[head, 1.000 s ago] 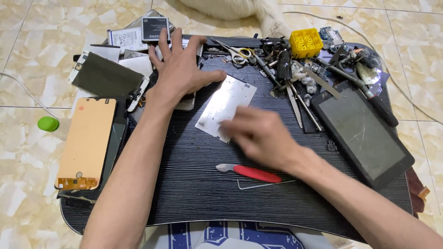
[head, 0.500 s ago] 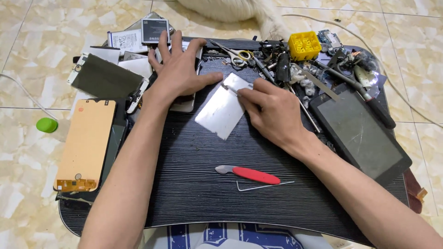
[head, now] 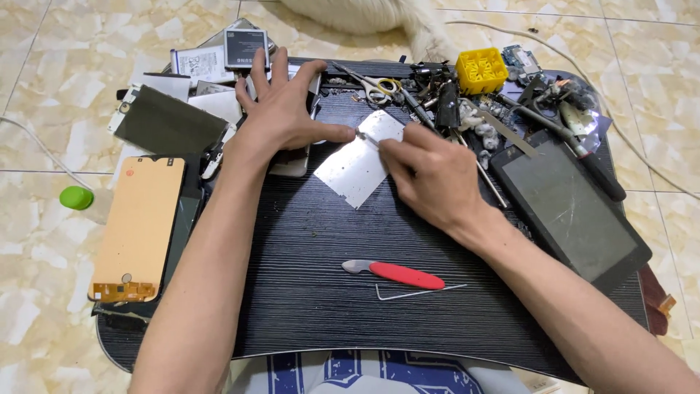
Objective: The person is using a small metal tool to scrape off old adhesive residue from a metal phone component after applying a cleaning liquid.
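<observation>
Slid up since before: right hand (head: pixel 426 175) pinching thin tool at metal plate (head: pixel 356 169) (left hand (head: pixel 281 113) flat, empty).

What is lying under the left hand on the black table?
Under the left hand lies a flat pale phone part; only its lower edge shows. The rest is covered by the palm, so its kind is unclear.

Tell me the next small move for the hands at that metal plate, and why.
Probably press the left hand down firmly, then work the right hand along the metal plate: its fingertips pinch the plate's top edge, right beside the left thumb.
</observation>
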